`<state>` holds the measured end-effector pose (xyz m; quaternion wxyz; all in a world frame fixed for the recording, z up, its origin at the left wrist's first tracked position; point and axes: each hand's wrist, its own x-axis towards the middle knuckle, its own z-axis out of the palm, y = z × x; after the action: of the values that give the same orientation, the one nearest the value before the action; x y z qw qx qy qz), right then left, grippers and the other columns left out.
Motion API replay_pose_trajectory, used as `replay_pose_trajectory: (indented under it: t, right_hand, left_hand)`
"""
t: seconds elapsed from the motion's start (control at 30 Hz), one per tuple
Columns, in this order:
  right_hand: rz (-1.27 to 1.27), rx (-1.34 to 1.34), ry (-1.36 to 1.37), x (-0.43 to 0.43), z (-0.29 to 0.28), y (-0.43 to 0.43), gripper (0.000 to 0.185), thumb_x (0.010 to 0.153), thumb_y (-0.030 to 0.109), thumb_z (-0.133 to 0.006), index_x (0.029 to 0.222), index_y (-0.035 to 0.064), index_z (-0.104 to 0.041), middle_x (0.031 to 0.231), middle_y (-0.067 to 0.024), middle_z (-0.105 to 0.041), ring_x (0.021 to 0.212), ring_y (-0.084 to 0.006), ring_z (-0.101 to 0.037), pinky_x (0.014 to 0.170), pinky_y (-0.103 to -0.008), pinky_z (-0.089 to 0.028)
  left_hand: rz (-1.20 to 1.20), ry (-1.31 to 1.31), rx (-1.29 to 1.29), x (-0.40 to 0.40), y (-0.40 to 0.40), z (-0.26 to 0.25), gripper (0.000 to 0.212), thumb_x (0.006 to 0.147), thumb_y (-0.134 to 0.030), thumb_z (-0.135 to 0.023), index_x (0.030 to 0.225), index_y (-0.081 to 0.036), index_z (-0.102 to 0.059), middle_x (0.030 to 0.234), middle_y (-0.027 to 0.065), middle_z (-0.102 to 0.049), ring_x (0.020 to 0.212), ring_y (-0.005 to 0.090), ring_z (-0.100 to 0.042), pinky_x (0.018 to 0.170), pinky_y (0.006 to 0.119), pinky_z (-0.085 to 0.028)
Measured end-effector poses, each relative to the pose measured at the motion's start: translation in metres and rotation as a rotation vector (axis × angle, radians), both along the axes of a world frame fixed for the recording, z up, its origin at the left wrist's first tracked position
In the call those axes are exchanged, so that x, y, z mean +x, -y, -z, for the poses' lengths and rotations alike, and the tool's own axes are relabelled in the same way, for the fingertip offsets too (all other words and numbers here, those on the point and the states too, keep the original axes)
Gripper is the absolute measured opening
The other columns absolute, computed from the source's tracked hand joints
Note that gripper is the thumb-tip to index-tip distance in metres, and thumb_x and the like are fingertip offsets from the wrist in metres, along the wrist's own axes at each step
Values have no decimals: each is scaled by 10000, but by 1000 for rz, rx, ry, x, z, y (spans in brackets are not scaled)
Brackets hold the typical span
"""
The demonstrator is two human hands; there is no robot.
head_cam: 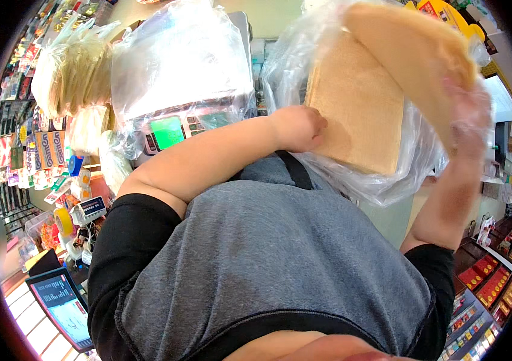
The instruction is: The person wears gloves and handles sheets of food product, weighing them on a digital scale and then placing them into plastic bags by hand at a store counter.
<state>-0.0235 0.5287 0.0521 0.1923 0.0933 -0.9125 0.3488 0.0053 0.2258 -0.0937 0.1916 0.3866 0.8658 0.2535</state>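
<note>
My right hand, blurred, grips the right side of a raised tan sheet, which bends upward. I cannot tell whether it is one layer or several. Below it lies a flat stack of tan sheets, perhaps dried bean curd sheets, inside an opened clear plastic bag. My left hand is at the stack's near left edge with its fingers curled; whether they pinch anything is hidden. Left of the stack, a digital scale with a lit green display stands partly covered by a clear plastic bag.
Bagged yellowish sheets are piled left of the scale. Yellow tape and small boxes sit further left, above a tablet-like screen. A yellow object is at the far right. Packaged goods fill shelves at the lower right.
</note>
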Motion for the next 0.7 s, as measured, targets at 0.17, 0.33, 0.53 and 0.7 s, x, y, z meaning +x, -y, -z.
replay_pose_trajectory:
  t: [0.17, 0.33, 0.53, 0.7]
  right_hand:
    - [-141, -223, 136, 18, -51, 45, 171, 832, 114, -644, 989, 50, -658, 944, -93, -658, 831, -172, -629, 680, -338, -498]
    - [-377, 340, 124, 87, 2, 52, 318, 624, -41, -644, 918, 81, -646, 793, -114, -603, 776, -308, -605, 681, -390, -495]
    - [-538, 523, 255, 118, -53, 89, 176, 665, 98, -656, 841, 94, -657, 732, -100, -576, 693, -314, -560, 612, -417, -430]
    - [-579, 589, 64, 116, -98, 112, 149, 572, 136, -692, 706, 103, -636, 656, -69, -569, 595, -286, -545, 543, -398, -398]
  left_hand:
    - [-180, 187, -52, -5, -3, 1, 462, 900, -362, -468, 1198, -23, -564, 1119, 198, -609, 1037, 328, -582, 919, 395, -447]
    - [-730, 1518, 904, -22, 5, -17, 737, 957, -585, -222, 1339, 14, -416, 1269, 145, -560, 1148, 275, -550, 989, 413, -410]
    - [-935, 1567, 903, 11, 5, 0, 408, 919, -202, -509, 1251, 33, -487, 1175, 157, -609, 1022, 271, -626, 905, 386, -499]
    - [-616, 1099, 1079, 29, 35, -40, 378, 834, 3, -566, 1210, 26, -534, 1105, 112, -631, 986, 209, -622, 881, 347, -492]
